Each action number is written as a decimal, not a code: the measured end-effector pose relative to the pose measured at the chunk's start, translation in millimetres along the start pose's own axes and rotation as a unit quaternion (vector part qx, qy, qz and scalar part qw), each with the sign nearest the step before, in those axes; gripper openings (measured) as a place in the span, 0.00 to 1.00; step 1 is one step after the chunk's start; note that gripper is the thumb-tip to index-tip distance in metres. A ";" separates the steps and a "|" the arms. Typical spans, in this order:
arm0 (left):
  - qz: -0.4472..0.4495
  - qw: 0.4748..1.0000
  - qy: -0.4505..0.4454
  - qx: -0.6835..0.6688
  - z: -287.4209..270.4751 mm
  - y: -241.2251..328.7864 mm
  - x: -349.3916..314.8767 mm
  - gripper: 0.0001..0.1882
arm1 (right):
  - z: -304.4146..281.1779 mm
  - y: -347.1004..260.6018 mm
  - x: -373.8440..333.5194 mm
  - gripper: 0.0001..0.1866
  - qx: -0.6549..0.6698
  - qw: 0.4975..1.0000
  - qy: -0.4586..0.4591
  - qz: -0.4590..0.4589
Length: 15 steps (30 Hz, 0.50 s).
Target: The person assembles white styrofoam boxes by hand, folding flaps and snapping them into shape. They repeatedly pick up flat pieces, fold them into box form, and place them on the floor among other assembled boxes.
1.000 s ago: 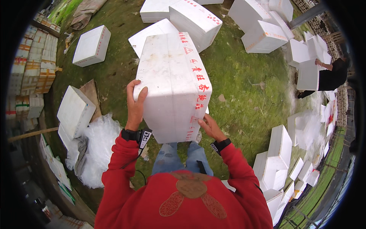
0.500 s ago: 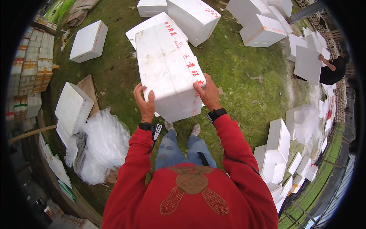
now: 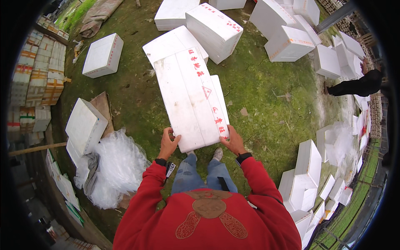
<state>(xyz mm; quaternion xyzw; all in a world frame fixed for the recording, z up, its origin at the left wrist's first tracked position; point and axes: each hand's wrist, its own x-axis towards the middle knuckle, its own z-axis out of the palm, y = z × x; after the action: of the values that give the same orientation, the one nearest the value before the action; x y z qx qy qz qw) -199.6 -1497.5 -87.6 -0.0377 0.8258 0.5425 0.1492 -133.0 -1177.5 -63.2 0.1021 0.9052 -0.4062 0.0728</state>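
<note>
A long white foam box [image 3: 187, 104] with red lettering and a tape seam lies in front of my legs, its near end close to me. My left hand [image 3: 168, 143] grips the near left corner, thumb on the upper face. At the near right corner my right hand [image 3: 234, 141] has hold of the same box, thumb over its edge. Another white foam piece [image 3: 221, 93] shows from under its right side. Beyond the far end sits a second foam box [image 3: 175, 41], partly covered by the held one.
More foam boxes [image 3: 214, 33] stand ahead, with others [image 3: 289, 43] at the far right. On the left are a lone box [image 3: 103, 55], clear plastic sheeting [image 3: 118, 171] and stacked taped boxes [image 3: 39, 75]. A person in black [image 3: 356, 85] bends near boxes at right.
The held box's near end and both my hands have come toward me. Its near end face has gone from view, and more of the upper face shows. The person at right no longer holds up a panel.
</note>
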 end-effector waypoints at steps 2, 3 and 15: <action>-0.014 1.000 -0.002 -0.005 -0.3 -2.1 2.3 0.35 | 5.4 4.4 -13.1 0.34 0.003 0.998 0.046 -0.033; -0.030 0.999 -0.002 -0.016 -0.2 -0.7 8.2 0.39 | 6.4 5.7 -16.5 0.35 0.003 0.996 0.068 -0.050; 0.259 0.909 -0.038 0.324 39.6 75.1 19.0 0.54 | -1.9 -7.7 22.0 0.51 -0.053 0.994 -0.092 -0.026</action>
<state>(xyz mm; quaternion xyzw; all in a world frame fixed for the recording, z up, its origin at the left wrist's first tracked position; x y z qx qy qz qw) -226.4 -1429.0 -41.1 0.2484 0.9306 0.2662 0.0390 -156.3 -1178.3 -61.1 0.0371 0.9173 -0.3669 0.1502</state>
